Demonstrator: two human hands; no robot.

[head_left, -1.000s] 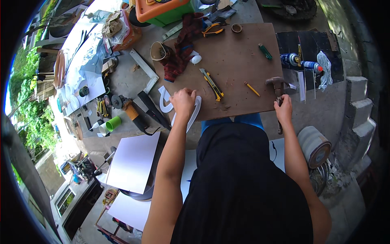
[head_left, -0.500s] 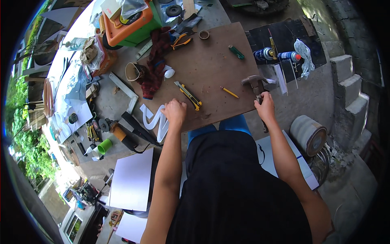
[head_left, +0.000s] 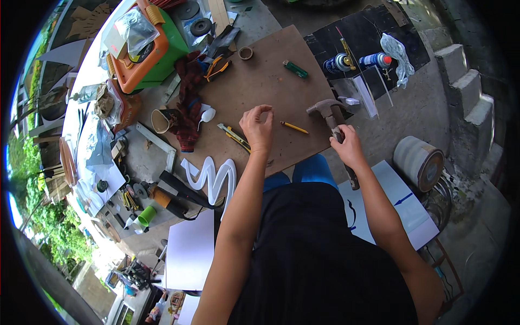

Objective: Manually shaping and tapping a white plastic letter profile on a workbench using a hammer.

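Note:
In my right hand [head_left: 346, 145] is a claw hammer [head_left: 328, 112], gripped by its handle with the head just past the board's right edge. My left hand [head_left: 257, 130] is raised over the brown board [head_left: 260, 70], its fingers curled toward the thumb in a pinch. Whatever lies between those fingertips, if anything, is too small to make out. A yellow pencil [head_left: 294, 128] lies between my two hands. Partly covered by my left hand, a yellow utility knife [head_left: 233, 136] rests on the board. A white zigzag cut-out [head_left: 208, 176] sits at the near left edge, beside my left forearm.
A green-handled tool [head_left: 295, 69] and a small round cup [head_left: 245, 53] sit farther back. At left are a dark red glove [head_left: 189, 92], a paper cup [head_left: 161, 120], an angle grinder [head_left: 165, 199] and an orange-green toolbox [head_left: 162, 59]. Spray cans [head_left: 374, 60] stand at right.
My left hand has lifted away from the white cut-out and moved right and farther over the board. The right hand still holds the hammer. The whole view has shifted slightly.

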